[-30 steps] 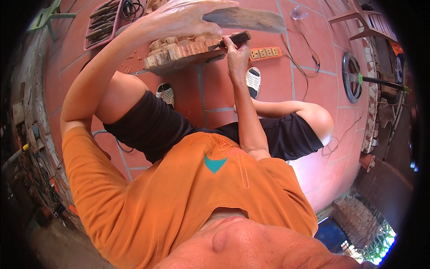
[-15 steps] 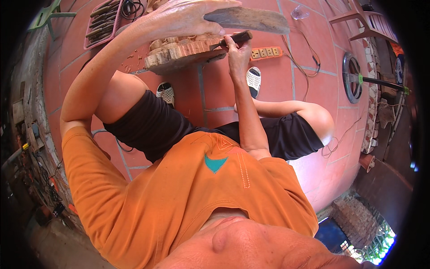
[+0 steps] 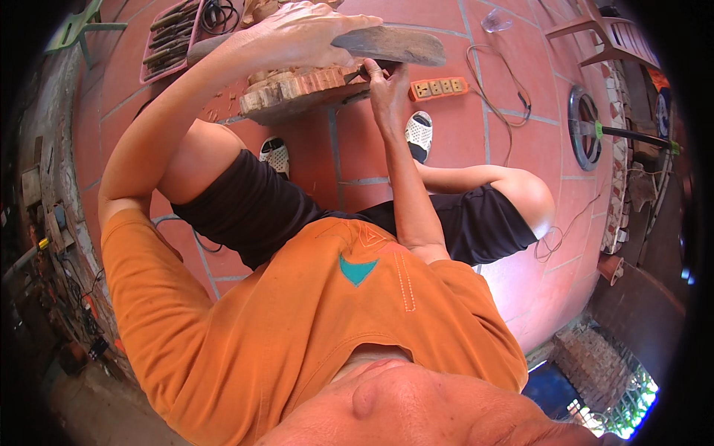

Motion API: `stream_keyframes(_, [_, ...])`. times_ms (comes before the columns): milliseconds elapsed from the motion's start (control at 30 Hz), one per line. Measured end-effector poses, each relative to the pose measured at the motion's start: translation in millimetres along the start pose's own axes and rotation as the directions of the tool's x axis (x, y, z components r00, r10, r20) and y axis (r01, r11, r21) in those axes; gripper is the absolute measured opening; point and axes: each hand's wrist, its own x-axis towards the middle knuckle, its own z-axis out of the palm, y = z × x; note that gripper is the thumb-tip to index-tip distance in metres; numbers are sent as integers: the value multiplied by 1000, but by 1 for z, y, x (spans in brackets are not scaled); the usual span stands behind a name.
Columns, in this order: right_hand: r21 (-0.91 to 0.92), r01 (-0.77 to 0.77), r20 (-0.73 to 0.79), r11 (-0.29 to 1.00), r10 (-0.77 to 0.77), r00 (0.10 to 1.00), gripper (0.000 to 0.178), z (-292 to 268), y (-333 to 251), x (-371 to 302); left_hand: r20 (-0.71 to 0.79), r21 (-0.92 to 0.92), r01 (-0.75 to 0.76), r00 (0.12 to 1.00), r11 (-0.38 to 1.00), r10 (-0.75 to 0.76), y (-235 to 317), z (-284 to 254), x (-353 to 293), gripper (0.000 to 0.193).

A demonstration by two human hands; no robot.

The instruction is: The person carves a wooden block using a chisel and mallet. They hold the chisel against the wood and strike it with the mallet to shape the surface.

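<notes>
My left hand (image 3: 311, 33) is wrapped round a flat, worn wooden mallet (image 3: 398, 46), which points to the right. Just below it, my right hand (image 3: 388, 95) pinches a wood chisel (image 3: 356, 75), its dark tip pointing left at the edge of a carved wooden block (image 3: 305, 91). The mallet covers the chisel's handle end; whether they touch I cannot tell. The block has a rough, pale, ridged rim and stands on the floor in front of my feet. Part of its carved top is hidden behind my left hand and forearm.
A pink tray (image 3: 146, 70) of several chisels lies at the far left, with a coiled black cable (image 3: 219, 16) beside it. An orange power strip (image 3: 439, 88) with a trailing cord sits right of my right hand. Plastic chairs (image 3: 625, 43) and a steering-wheel-like ring (image 3: 584, 128) stand farther right.
The mallet and my left hand have come left and slightly nearer, over the chisel's handle. My right hand has shifted a little left with the chisel.
</notes>
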Motion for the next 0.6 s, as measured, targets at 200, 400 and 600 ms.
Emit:
stream_keyframes(200, [115, -16, 22, 993, 13, 1000, 23, -4, 14, 3, -166, -21, -132, 978, 991, 127, 8, -9, -1, 71])
stream_keyframes(400, [47, -19, 69, 999, 16, 998, 23, -4, 16, 3, -113, -71, -146, 984, 987, 137, -8, 16, 11, 70])
stream_keyframes(600, [192, -152, 45, 970, 146, 988, 29, -21, 26, 13, -9, -46, 21, 1000, 999, -22, 12, -3, 11, 73])
